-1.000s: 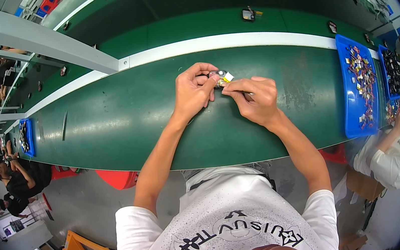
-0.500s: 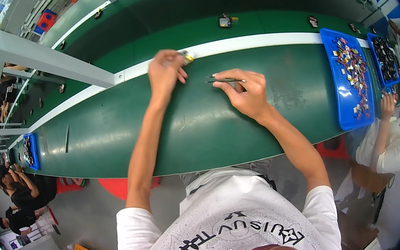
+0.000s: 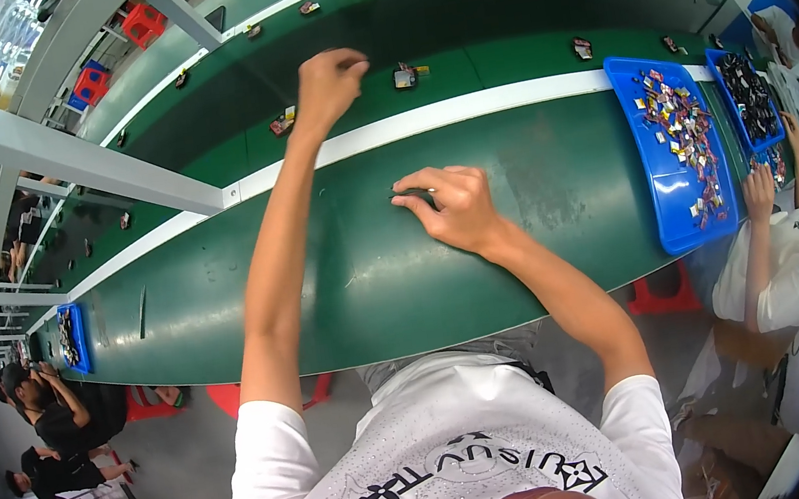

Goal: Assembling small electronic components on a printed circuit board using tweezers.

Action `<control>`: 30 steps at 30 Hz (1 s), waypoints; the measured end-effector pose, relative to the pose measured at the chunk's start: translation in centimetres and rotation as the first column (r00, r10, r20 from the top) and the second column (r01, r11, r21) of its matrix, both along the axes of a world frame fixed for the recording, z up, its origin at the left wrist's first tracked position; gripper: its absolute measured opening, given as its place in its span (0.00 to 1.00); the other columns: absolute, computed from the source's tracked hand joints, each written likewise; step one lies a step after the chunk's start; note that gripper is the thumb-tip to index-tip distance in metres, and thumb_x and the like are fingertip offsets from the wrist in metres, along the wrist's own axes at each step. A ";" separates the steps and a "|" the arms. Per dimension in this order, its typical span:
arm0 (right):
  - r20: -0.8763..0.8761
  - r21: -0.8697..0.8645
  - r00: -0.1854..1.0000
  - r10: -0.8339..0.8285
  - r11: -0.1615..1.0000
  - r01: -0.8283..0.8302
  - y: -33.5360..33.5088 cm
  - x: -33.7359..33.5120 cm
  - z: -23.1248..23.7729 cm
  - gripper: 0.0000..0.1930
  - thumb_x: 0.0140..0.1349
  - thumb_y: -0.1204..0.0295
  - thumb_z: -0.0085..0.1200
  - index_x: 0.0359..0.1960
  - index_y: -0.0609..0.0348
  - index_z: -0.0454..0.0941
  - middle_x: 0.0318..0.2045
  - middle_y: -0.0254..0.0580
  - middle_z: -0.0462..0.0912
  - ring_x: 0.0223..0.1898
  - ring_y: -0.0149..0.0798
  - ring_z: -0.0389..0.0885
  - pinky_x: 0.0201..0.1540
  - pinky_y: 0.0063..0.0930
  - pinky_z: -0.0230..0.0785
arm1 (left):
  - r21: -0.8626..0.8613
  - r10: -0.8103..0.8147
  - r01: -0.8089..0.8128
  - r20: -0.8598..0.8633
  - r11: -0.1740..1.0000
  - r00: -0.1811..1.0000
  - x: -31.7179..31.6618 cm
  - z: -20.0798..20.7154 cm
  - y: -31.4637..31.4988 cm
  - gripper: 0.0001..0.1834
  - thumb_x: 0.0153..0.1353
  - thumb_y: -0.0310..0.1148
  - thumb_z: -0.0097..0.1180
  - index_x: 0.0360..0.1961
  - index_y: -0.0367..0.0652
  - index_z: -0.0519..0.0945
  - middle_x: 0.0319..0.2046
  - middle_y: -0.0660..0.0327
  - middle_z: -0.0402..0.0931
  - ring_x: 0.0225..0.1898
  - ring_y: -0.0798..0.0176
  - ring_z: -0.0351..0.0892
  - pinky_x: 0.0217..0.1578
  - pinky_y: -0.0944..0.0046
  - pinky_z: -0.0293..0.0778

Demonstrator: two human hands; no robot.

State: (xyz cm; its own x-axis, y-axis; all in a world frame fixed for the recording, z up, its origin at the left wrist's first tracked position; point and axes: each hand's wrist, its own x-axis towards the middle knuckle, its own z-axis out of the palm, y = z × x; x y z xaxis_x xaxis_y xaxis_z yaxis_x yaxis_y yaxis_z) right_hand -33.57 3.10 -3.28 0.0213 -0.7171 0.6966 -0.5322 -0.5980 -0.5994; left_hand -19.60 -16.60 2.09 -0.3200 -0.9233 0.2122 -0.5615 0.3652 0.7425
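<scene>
My left hand (image 3: 330,87) is reached out over the far green belt, fingers loosely bent, with nothing visible in them. Just left of its wrist, a small electronic part (image 3: 283,121) with red and yellow bits lies on the belt. To the right of the fingers is another small part (image 3: 405,76), squarish and pale, with a yellow tab. Above the near green work surface (image 3: 384,282), my right hand (image 3: 454,204) pinches thin dark tweezers (image 3: 396,196), mostly hidden by the fingers.
At right stand a blue tray (image 3: 660,200) of small colourful parts and a blue tray (image 3: 751,97) of black pieces. A white rail (image 3: 461,103) divides surface and belt. A grey post (image 3: 84,155) slants at left. A co-worker (image 3: 776,271) sits at right.
My left hand has moved from the rail out over the belt and let go of the small part, which now lies there. My right hand has shifted slightly left and down.
</scene>
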 end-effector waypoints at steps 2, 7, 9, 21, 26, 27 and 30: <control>-0.003 -0.006 1.000 0.019 1.000 -0.019 0.0 0.4 0.1 0.06 0.52 0.74 0.70 0.29 0.55 0.83 0.26 0.34 0.87 0.19 0.40 0.81 0.23 0.30 0.71 | -0.107 -0.099 0.102 0.035 0.989 0.994 -2.1 -0.1 -1.4 0.08 0.55 0.29 0.64 0.35 0.39 0.89 0.31 0.51 0.87 0.36 0.50 0.87 0.41 0.54 0.80; 0.006 -0.018 0.999 0.032 0.999 -0.032 -0.2 0.7 0.0 0.06 0.53 0.75 0.69 0.29 0.55 0.82 0.26 0.35 0.87 0.19 0.41 0.81 0.24 0.30 0.71 | -0.172 -0.145 0.242 0.441 0.955 0.886 -4.6 -1.4 -4.7 0.09 0.52 0.32 0.67 0.35 0.44 0.90 0.30 0.55 0.87 0.36 0.54 0.87 0.42 0.56 0.81; -0.011 -0.020 0.999 0.034 0.999 -0.034 -0.2 0.5 0.0 0.06 0.53 0.75 0.69 0.29 0.55 0.82 0.26 0.34 0.87 0.19 0.41 0.81 0.24 0.30 0.71 | -0.110 -0.127 0.204 0.484 0.973 0.866 -4.8 -1.9 -5.2 0.10 0.48 0.34 0.68 0.34 0.48 0.91 0.34 0.58 0.88 0.44 0.51 0.85 0.49 0.54 0.79; -0.023 -0.022 0.998 0.050 0.998 -0.051 -0.3 0.4 -0.1 0.06 0.53 0.75 0.69 0.29 0.55 0.82 0.27 0.34 0.87 0.19 0.41 0.81 0.24 0.31 0.70 | 0.065 -0.189 0.179 0.454 0.982 0.871 -2.6 -3.0 -6.1 0.09 0.51 0.29 0.66 0.35 0.42 0.87 0.29 0.58 0.86 0.34 0.60 0.84 0.38 0.61 0.78; 0.020 0.020 0.999 0.043 0.999 -0.043 -0.1 0.4 0.2 0.06 0.53 0.74 0.70 0.29 0.55 0.83 0.28 0.34 0.88 0.18 0.39 0.80 0.23 0.30 0.69 | 0.425 -0.240 0.140 0.190 0.894 0.952 -0.2 -1.6 -3.8 0.04 0.55 0.26 0.60 0.32 0.37 0.82 0.25 0.62 0.82 0.20 0.72 0.74 0.20 0.68 0.67; 0.046 0.030 0.998 0.043 0.999 -0.044 0.0 0.5 0.4 0.06 0.53 0.74 0.70 0.28 0.56 0.83 0.28 0.34 0.88 0.17 0.38 0.80 0.22 0.29 0.69 | 0.424 -0.231 0.132 0.192 0.896 0.954 0.6 -1.1 -2.8 0.04 0.55 0.26 0.60 0.32 0.37 0.82 0.25 0.62 0.82 0.20 0.72 0.74 0.20 0.68 0.67; 0.108 0.153 0.994 0.030 0.987 -0.047 0.3 0.8 1.1 0.06 0.53 0.74 0.71 0.28 0.57 0.84 0.29 0.35 0.89 0.13 0.32 0.73 0.19 0.27 0.64 | 0.400 -0.103 0.082 0.030 0.913 0.994 3.5 -1.3 -0.1 0.05 0.58 0.22 0.54 0.35 0.35 0.79 0.22 0.63 0.79 0.17 0.74 0.68 0.18 0.71 0.61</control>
State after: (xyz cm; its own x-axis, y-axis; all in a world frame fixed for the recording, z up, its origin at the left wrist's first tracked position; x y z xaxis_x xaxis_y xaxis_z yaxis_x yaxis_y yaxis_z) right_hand -32.81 3.44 -2.16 -0.0168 -0.8167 0.5768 -0.4397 -0.5121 -0.7378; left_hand -16.07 -16.75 0.83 -0.4085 -0.8938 -0.1850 -0.5791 0.0971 0.8095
